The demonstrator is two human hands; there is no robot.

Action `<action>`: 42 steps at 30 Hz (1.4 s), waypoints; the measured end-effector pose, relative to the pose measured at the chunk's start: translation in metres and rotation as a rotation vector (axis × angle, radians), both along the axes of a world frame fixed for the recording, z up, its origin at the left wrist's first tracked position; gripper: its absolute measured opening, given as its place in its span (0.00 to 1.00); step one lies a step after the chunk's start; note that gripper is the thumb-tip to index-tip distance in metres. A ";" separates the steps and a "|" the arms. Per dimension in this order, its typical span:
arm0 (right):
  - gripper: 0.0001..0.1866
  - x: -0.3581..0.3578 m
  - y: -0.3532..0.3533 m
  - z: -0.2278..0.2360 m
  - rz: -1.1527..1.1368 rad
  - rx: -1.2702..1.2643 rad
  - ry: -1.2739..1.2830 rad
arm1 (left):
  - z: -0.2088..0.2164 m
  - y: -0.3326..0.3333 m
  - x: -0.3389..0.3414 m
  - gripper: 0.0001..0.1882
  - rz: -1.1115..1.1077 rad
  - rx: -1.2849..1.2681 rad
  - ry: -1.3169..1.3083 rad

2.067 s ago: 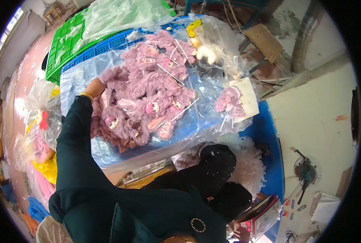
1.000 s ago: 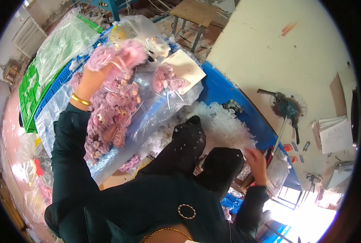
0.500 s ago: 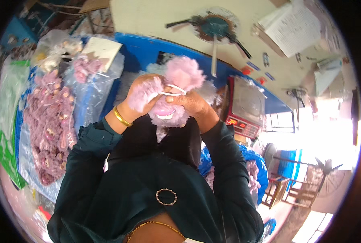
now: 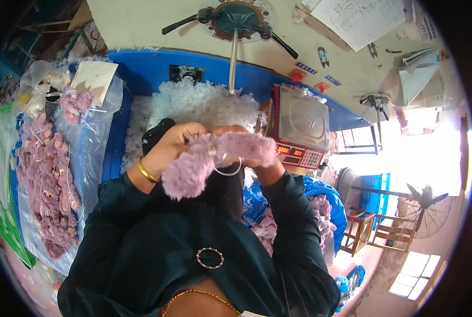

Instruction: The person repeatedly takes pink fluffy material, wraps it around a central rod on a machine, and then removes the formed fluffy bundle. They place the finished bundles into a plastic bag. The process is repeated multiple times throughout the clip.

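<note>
Mauve plush piece [image 4: 188, 171]: raised in front of the torso, over the lap, between both hands.
Left hand [image 4: 179, 138]: fingers closed on the piece's upper edge, near its middle.
Right hand [image 4: 265, 168]: mostly behind the piece, seemingly closed on it too; fur covers the fingertips, so tightness cannot be told.
Lie of the piece: bent at the middle, one furry end drooping to the lower left, the other pointing right, above the right wrist; its long axis runs crosswise to the body, rising rightward. Which end is the top is unclear.
White loop [image 4: 226, 175]: hangs below the bend.
Progress: this piece looks to be mid-handling; whether it is finished inside cannot be seen.
Just beyond: white fluff [image 4: 193, 103] heaped against a blue panel [image 4: 143, 59], beside a red scale [image 4: 303, 119].
Right side: blue bag [image 4: 320, 187] with more mauve plush in it, its stage unclear.
Left side, well apart: plush heap [image 4: 48, 182] on clear plastic sheet [image 4: 90, 142], many pieces out of hand, apparently left over.
</note>
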State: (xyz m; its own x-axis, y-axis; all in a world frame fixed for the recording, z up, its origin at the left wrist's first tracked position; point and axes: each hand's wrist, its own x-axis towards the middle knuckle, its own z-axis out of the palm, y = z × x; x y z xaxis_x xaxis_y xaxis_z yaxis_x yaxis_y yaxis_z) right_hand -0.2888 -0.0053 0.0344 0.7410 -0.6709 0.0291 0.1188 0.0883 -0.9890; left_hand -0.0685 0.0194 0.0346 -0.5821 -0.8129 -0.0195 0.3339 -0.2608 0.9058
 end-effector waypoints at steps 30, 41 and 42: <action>0.12 0.039 -0.164 0.051 -1.019 -0.677 1.036 | -0.004 -0.153 -0.031 0.21 0.172 0.132 0.116; 0.09 0.021 -0.104 0.016 -1.016 -0.561 0.216 | -0.017 -0.095 -0.021 0.18 0.244 -0.364 -0.368; 0.09 0.016 -0.096 0.021 -0.937 -0.372 0.191 | -0.017 -0.088 -0.024 0.18 0.329 -0.560 -0.558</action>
